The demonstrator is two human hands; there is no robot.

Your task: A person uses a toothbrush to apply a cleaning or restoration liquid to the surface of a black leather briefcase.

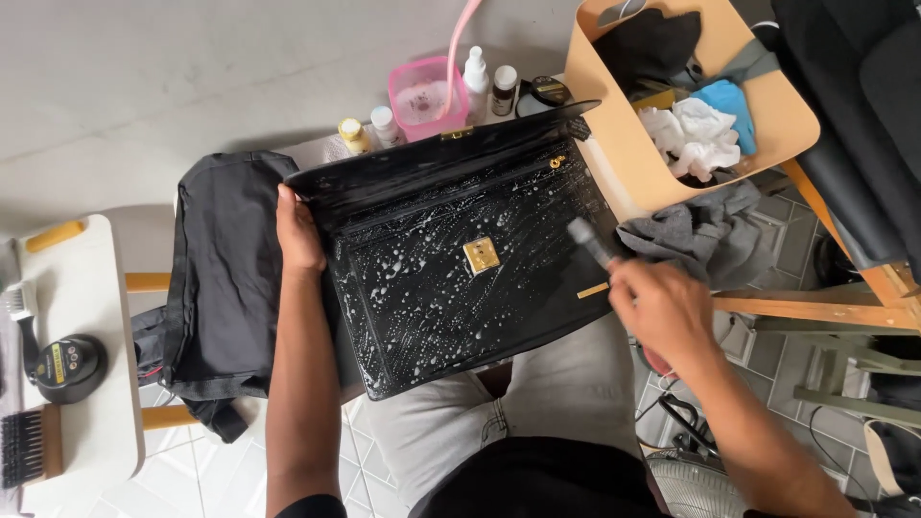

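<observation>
Bag (451,269) lies on my lap, foam-covered, looks stiff and slippery. Left grip (299,235) flat against its left edge, holding nothing; right grip (662,307) closed on brush (590,242). I'd grab dry edges.

The black handbag (451,269) in the middle looks like glossy, smooth leather, wet with white foam spots, and its square clasp (481,255) is shiny gold metal. On the left lies a matt black cloth bag (225,288). The far cup (427,96) is translucent pink plastic. At right, soft white rags (693,134) lie in a matt tan bin (624,144).
</observation>
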